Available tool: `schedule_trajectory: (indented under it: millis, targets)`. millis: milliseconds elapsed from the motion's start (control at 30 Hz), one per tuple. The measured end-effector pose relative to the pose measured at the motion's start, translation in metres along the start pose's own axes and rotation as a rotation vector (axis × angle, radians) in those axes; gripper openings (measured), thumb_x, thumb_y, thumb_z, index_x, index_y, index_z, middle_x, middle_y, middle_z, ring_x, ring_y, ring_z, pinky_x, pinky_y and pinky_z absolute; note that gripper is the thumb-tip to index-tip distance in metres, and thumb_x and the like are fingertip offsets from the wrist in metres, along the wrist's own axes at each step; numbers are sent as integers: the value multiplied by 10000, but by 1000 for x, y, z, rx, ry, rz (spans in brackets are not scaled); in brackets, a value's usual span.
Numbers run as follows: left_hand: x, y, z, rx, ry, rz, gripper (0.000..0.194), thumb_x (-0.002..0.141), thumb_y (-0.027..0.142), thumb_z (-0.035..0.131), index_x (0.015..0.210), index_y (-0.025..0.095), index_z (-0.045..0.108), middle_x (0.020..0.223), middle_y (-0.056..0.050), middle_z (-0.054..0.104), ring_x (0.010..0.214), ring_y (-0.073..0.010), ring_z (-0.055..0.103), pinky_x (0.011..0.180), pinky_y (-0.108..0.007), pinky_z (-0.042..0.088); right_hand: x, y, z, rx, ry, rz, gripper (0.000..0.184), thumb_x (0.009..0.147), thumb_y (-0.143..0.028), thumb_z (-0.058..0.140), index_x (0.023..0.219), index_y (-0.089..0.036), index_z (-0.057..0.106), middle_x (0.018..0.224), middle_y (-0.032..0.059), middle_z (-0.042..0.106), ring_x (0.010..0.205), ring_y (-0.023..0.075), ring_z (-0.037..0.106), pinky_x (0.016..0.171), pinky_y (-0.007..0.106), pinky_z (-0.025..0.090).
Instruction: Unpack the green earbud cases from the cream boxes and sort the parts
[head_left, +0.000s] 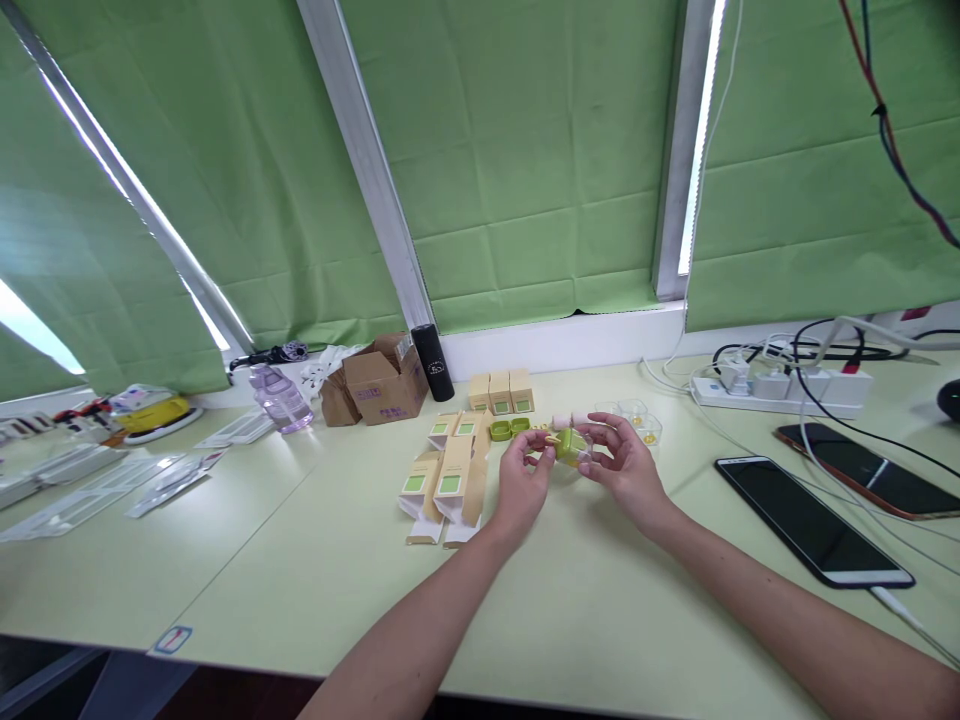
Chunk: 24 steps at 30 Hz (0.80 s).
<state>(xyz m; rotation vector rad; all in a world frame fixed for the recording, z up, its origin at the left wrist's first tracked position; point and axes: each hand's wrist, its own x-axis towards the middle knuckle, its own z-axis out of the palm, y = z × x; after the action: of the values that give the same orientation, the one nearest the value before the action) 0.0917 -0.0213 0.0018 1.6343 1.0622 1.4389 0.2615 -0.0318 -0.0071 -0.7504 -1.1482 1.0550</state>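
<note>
Both hands meet over the table at a small green case (572, 447) that has clear plastic about it. My left hand (523, 485) is closed at its left side, thumb and fingers pinching, with a small yellowish piece (553, 438) at the fingertips. From the right, my right hand (624, 470) grips the case between thumb and fingers. Just behind lie more green pieces (510, 429) and, partly covered by the right hand, clear plastic cups (646, 428) with yellow bits inside. Opened beige cartons (456, 478) with green labels lie left of my left hand.
Closed beige boxes (500, 391) stand at the back beside a black cylinder (433, 362) and a cardboard box (386, 380). A purple-tinted bottle (280, 398) is farther left. Two phones, a black one (874, 470) and a white-edged one (810, 520), a power strip (780, 390) and cables occupy the right.
</note>
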Motion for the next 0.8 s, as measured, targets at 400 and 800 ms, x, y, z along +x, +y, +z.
schedule_trajectory:
  millis: [400, 800]
  targets:
    - [0, 2, 0, -62, 38, 21, 102, 892, 269, 679, 931, 175, 670, 1074, -102, 749, 1020, -221, 691, 882, -339, 503, -5, 0, 4, -128, -56, -104, 616, 742, -211, 758, 1288, -323, 496, 1248, 70, 671, 1207, 265, 610, 900, 422, 535]
    - [-8, 6, 0, 114, 22, 81, 85, 989, 288, 564, 976, 206, 583, 1147, -90, 704, 1062, -208, 657, 860, -328, 470, -8, 2, 5, -347, -124, -110, 551, 810, -259, 705, 1323, -320, 513, 1259, 69, 619, 1225, 258, 579, 922, 414, 560]
